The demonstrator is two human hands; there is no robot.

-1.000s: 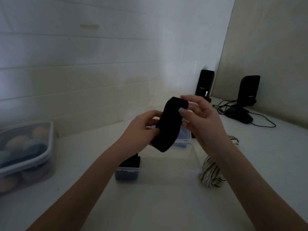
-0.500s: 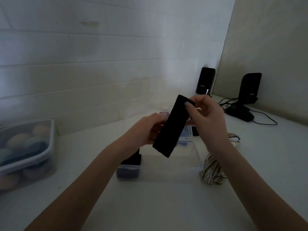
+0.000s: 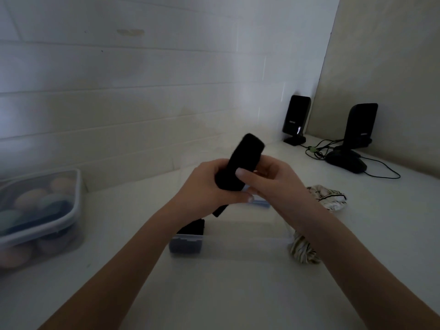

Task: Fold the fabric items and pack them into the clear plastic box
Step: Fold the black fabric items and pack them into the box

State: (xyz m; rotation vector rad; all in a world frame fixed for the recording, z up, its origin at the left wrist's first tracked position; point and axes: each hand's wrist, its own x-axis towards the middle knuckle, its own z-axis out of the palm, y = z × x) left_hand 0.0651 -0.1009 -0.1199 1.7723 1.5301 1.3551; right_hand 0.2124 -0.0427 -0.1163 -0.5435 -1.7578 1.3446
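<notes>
A long black fabric strip [image 3: 242,158] stands tilted in the air above the clear plastic box [image 3: 245,241]. My left hand [image 3: 204,186] grips its lower part, with a short tail hanging below the fingers. My right hand [image 3: 269,179] pinches its middle from the right. The rounded top of the strip pokes up past both hands. A dark folded item [image 3: 191,228] sits in the box's left end. Striped cream fabric [image 3: 302,250] lies at the box's right side, partly hidden by my right forearm, with more of the striped fabric [image 3: 329,196] farther back.
A lidded clear container [image 3: 40,217] holding coloured rounded items stands at the left on the white table. Two black speakers [image 3: 296,120] [image 3: 359,129] with cables stand at the back right corner. A tiled wall runs behind the table.
The black strip hung down from my right hand's raised grip. Now both hands hold it lower and closer together, and its upper end sticks up above them.
</notes>
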